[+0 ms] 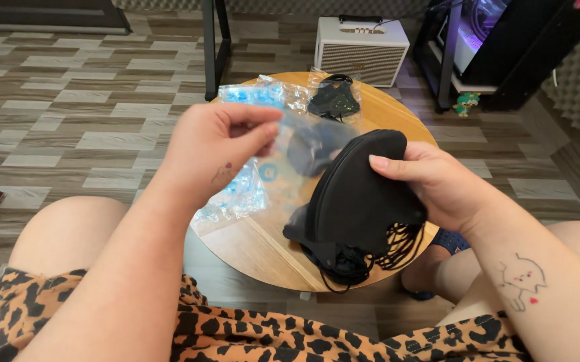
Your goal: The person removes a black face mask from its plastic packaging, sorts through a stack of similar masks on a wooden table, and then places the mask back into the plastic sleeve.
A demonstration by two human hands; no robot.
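I hold a stack of folded black cloth face masks in my right hand, thumb on top and fingers behind, clamped so the stack stays together while its thin black ear loops dangle below. My left hand pinches the edge of a clear plastic bag with blue print, lifting it so the mouth faces the masks; my hands are apart, the bag's mouth just left of the stack. Below both lies a small round wooden table, where more black masks rest at the near edge. At the far edge sits another bagged black mask. Beyond it, on the striped wood floor, stands a white box speaker.
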